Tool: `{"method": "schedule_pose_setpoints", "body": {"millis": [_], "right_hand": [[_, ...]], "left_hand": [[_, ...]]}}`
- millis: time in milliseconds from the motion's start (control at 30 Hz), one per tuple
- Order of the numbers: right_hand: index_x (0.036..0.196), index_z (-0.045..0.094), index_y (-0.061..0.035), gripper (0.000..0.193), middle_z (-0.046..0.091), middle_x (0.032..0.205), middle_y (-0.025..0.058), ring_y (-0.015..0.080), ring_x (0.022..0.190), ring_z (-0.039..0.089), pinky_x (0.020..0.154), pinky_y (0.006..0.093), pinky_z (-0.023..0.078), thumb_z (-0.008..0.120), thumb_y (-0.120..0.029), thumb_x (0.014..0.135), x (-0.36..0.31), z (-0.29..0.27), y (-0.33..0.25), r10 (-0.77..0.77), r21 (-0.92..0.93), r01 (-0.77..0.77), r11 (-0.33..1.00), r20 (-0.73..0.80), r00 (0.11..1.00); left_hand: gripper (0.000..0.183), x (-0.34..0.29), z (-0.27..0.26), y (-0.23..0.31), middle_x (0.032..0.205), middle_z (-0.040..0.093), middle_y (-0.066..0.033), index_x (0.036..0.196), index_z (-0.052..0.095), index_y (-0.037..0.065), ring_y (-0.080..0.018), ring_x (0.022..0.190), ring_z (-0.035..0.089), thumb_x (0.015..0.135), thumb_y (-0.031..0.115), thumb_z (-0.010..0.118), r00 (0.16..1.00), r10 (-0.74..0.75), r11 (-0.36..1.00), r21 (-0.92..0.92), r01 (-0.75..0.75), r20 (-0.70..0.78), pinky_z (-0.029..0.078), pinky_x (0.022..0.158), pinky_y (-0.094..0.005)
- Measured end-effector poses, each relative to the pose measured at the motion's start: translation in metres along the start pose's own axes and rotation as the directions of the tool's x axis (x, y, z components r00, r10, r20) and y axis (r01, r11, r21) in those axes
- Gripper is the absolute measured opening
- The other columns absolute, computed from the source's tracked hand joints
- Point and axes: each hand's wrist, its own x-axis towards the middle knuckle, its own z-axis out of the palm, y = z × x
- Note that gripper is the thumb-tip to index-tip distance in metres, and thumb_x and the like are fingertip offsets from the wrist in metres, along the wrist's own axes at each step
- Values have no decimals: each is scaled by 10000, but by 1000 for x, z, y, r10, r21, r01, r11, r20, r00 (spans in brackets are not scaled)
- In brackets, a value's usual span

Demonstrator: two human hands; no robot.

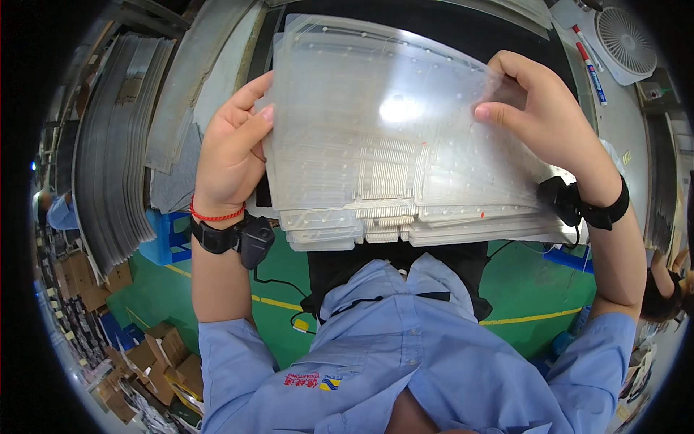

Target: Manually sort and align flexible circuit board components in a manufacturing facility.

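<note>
A clear plastic sheet [340, 87] with rows of small dots near its edges is raised over a stack of similar translucent sheets [318, 220]. My left hand [235, 148] grips the left edge of the sheets, thumb in front and fingers behind. On the other side, my right hand [531, 98] pinches the sheet's upper right part between thumb and fingers. A bright glare spot lies on its middle. Comb-like rows of thin slots show through and along the stack's near side. How many sheets my left hand holds, I cannot tell.
Tall stacks of grey sheets [108, 145] stand at the left. A small white fan [625, 45] and red and blue markers [593, 72] sit at the far right. Cardboard boxes [166, 343] lie on the floor at lower left, near a blue stool [165, 239].
</note>
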Motion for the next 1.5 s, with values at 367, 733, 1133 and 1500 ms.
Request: {"method": "schedule_pose_setpoints", "body": {"millis": [367, 733, 1133, 1500], "right_hand": [[879, 576, 17, 228, 623, 798, 113, 189, 763, 606, 748, 319, 483, 746, -112, 800, 0, -5, 6, 28, 13, -28, 1000, 2, 1000], [869, 578, 21, 223, 598, 782, 106, 172, 724, 562, 716, 317, 469, 747, -109, 804, 1, -5, 4, 19, -45, -21, 999, -29, 999], [891, 570, 9, 217, 581, 794, 75, 146, 772, 553, 753, 299, 466, 743, -99, 818, 10, 0, 5, 12, -33, -12, 999, 1, 1000], [919, 577, 21, 248, 577, 793, 100, 166, 755, 554, 744, 315, 471, 754, -118, 815, 8, 0, 3, 22, -69, -25, 997, -53, 998]], "left_hand": [[393, -1, 2, -3, 1254, 636, -153, 1377, 461, -64, -182, 1126, 630, 1013, 78, 496, 997, 26, 993, 115, -17, -77, 505, 974, -308], [394, -4, 0, -4, 1262, 627, -161, 1392, 440, -70, -187, 1141, 622, 1029, 84, 458, 995, 4, 995, 104, 7, -104, 512, 979, -319], [406, -7, -4, -2, 1299, 609, -160, 1407, 436, -63, -197, 1159, 614, 1037, 104, 445, 999, 12, 999, 33, -10, -49, 483, 1012, -320], [419, -11, -6, -3, 1293, 611, -160, 1414, 421, -80, -185, 1142, 618, 1037, 100, 457, 997, -15, 1000, -13, 15, -74, 497, 983, -309]]}}
